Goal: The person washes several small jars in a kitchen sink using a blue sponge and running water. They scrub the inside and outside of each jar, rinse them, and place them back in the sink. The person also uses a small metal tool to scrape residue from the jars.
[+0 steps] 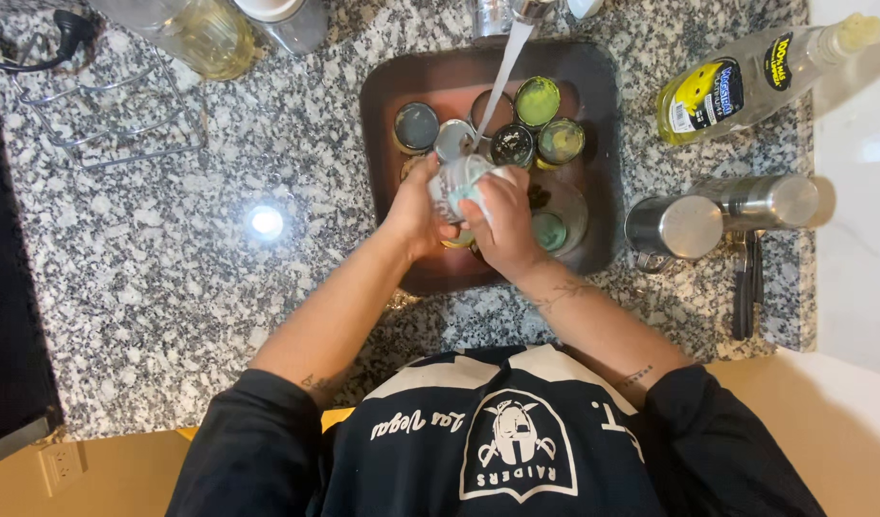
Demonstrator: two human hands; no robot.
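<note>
Speckled granite counter (172, 287) is surrounding a brown sink (387, 105) crowded with jars. Left hand (416, 215) and right hand (502, 225) are both gripping a glass jar (456, 177), long axis tilting toward the running water (505, 67).

One head camera looks straight down, close above the sink (593, 86).

a speckled grey granite counter (220, 287) surrounds a small brown sink (603, 144). a wire rack (114, 115) lies at the upper left, beside a clear bottle of yellow liquid (205, 33). right of the sink, a yellow dish soap bottle (746, 81) lies on its side above two steel cups (718, 215), with dark utensils (744, 282) just beside them.
</note>
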